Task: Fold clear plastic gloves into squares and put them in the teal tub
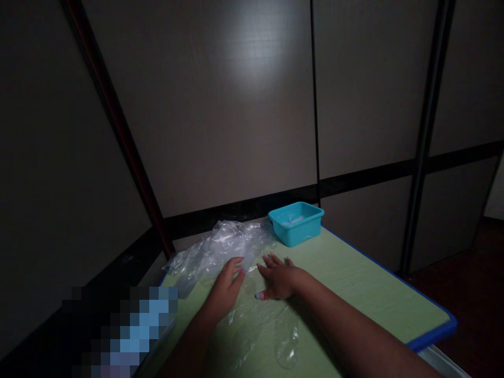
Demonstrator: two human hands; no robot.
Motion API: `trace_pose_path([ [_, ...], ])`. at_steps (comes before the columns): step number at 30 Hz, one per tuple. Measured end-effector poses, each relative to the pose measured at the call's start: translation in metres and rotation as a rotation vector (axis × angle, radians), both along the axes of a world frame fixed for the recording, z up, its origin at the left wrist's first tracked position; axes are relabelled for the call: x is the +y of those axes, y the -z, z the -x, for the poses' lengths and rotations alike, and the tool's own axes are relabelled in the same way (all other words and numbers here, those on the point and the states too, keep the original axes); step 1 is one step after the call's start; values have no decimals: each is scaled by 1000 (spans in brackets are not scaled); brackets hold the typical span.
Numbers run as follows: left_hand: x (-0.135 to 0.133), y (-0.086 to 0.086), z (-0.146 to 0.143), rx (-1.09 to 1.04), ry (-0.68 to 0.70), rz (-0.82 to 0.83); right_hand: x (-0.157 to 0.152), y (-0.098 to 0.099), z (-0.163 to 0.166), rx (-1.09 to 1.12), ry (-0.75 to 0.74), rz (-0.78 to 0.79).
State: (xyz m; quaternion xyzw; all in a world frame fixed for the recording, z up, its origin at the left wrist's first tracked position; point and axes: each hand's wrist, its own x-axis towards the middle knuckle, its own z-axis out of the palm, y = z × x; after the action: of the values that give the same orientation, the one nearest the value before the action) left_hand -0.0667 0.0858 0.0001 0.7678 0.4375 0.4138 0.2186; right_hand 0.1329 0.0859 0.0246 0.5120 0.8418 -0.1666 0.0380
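Note:
My left hand (227, 286) is at the near edge of a crumpled clear plastic bag (230, 244), its thumb and fingers apart. To its right, my right hand (280, 278) rests low over the table with fingers spread and palm down. Beneath and in front of the hands lies a thin, see-through plastic piece (286, 338) with a rounded end; its full outline is hard to make out. Behind my right hand stands a turquoise plastic basin (297, 226), holding something pale and clear that I cannot identify.
The light green table (354, 294) has a blue edge, with its corner at the right. Dark-trimmed cabinet panels (236, 131) rise right behind it. A blurred-out blue patch (137, 331) is at the lower left. Dark reddish floor (452, 283) shows at the right.

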Motion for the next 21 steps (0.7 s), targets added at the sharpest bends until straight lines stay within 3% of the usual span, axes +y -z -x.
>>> trace_pose_path([
  [7,5,6,1,-205,40,204,0,0,0,-4,-3,-3],
  [14,-1,-2,-2,-190,35,214,1,1,0,4,-17,-3],
  [17,-1,-2,0,-106,11,146,3,4,0,12,-23,-9],
  [21,4,4,5,167,-15,-87,3,4,0,9,-22,-9],
])
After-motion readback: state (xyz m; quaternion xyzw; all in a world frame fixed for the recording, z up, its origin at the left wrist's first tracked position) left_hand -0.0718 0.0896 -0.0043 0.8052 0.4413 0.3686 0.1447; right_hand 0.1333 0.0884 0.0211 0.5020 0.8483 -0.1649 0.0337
